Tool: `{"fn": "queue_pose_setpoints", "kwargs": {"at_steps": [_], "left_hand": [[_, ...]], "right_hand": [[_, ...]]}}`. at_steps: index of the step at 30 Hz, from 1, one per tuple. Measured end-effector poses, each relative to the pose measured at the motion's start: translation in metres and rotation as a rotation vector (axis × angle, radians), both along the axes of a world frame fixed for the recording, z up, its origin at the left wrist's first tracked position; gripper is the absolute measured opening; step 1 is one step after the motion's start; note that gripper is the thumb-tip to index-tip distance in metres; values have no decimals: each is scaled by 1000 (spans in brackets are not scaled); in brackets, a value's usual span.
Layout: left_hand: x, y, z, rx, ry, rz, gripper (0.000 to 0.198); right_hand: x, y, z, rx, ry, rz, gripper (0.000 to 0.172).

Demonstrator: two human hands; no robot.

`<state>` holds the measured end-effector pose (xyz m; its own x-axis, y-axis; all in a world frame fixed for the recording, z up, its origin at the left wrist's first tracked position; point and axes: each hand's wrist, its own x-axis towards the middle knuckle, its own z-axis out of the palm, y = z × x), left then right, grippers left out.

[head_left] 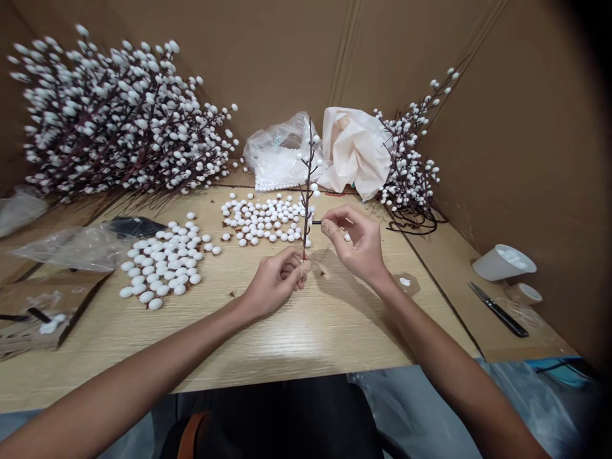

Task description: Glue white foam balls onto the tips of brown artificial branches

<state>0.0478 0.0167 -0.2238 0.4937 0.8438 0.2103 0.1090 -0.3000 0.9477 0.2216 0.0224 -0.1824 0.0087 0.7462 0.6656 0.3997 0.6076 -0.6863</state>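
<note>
In the head view, loose white foam balls [162,258] lie in heaps on the pale wooden desk [310,331], with white-beaded dark branches [115,121] at its far left corner. The left hand [277,277] grips an upright thin dark stem [306,191] low down; the right hand [356,242] pinches a short black piece [315,222] against it. Behind, a clear plastic bag [282,153] holds more white balls.

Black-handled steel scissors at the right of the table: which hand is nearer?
Right. The right hand is to the left of the black-handled steel scissors, not touching them; the left hand is farther left, around a dark twig.
</note>
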Motion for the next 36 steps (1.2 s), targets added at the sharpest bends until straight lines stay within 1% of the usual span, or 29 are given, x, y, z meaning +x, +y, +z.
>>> {"fn": "queue_pose_setpoints", "kwargs": {"at_steps": [3,11,16,18,20,21,23,26,29,33,36], "left_hand": [[0,0,1,-2,-5,2,17],[-1,2,-3,35,-9,-14,14],[-1,2,-3,28,2,-13,14],[-1,2,-2,25,9,-16,15],[-1,2,-1,22,8,-16,15],[-1,2,0,21,7,-15,16],[0,1,0,23,8,-12,17],[0,1,1,27,20,-16,18],[-1,0,1,29,39,-21,19],[-1,1,2,31,65,-38,18],[-2,0,4,32,83,-55,17]], "right_hand": [[0,0,0,-9,-27,1,4],[0,0,2,62,98,2,2],[1,1,1,65,56,-3,3],[1,0,2,94,75,0,3],[1,-1,4,155,145,-5,2],[1,-2,6,192,196,-26,3],[2,-2,10,254,301,-110,8],[5,1,13,293,400,-248,14],[10,8,11,255,417,-275,9],[12,13,7,163,448,-234,6],[11,13,8,143,495,-200,4]]}}
